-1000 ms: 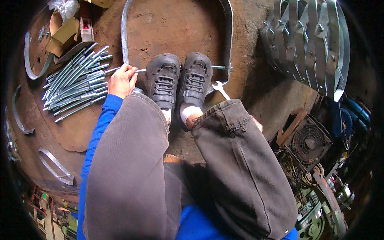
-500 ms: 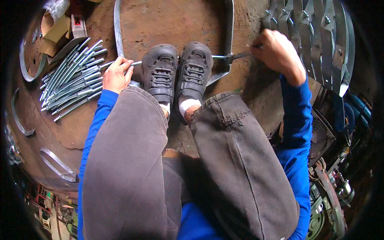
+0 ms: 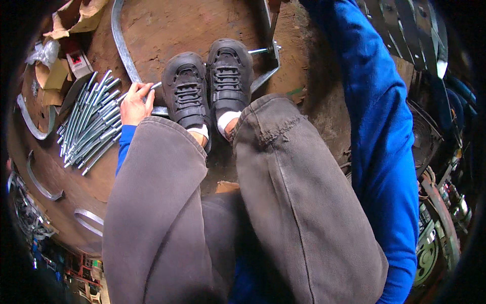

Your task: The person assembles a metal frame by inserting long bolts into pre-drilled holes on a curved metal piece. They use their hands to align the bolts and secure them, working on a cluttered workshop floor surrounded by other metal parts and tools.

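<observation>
I see the metal rod (image 3: 258, 51) crossing the bent metal frame (image 3: 120, 43) on the brown floor (image 3: 202, 23), its middle hidden by two black shoes (image 3: 230, 73). The left hand (image 3: 135, 105) grasps this rod near the frame's left side. The right hand (image 3: 275, 4) barely shows, so I cannot tell its grip. Toward the floor's left edge lie a rod heap (image 3: 93, 124) and curved metal strips (image 3: 27, 119).
</observation>
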{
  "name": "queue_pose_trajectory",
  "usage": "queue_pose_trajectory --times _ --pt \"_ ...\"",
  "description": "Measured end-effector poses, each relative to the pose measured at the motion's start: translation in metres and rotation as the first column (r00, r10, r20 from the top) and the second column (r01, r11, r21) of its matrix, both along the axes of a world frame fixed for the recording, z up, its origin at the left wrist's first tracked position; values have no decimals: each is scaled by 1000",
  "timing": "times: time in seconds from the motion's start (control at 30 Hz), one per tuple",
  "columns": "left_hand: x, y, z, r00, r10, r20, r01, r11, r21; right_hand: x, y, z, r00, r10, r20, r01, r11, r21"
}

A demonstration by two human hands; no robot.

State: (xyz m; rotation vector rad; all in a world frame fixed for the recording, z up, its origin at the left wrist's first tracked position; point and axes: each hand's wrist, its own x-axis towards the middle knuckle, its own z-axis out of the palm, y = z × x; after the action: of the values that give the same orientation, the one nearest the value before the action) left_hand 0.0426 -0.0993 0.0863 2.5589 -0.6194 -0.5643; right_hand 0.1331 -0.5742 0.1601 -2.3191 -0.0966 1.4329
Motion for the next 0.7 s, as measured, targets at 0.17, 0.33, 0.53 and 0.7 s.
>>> queue_pose_trajectory --times 0.17,0.33,0.53,0.7 --pt "-5 17 6 999 42 15 -43 999 25 -148 59 71 668 221 711 64 934 -350" --pt "-7 21 3 998 44 47 -43 999 -10 -290 129 38 814 -501 294 580 722 -377" --pt "0 11 -2 996 2 88 2 999 -45 -355 128 13 116 -969 216 993 118 -6" --pt "-11 30 -2 996 82 30 -80 995 -58 -278 89 104 613 -525 591 728 666 -163"
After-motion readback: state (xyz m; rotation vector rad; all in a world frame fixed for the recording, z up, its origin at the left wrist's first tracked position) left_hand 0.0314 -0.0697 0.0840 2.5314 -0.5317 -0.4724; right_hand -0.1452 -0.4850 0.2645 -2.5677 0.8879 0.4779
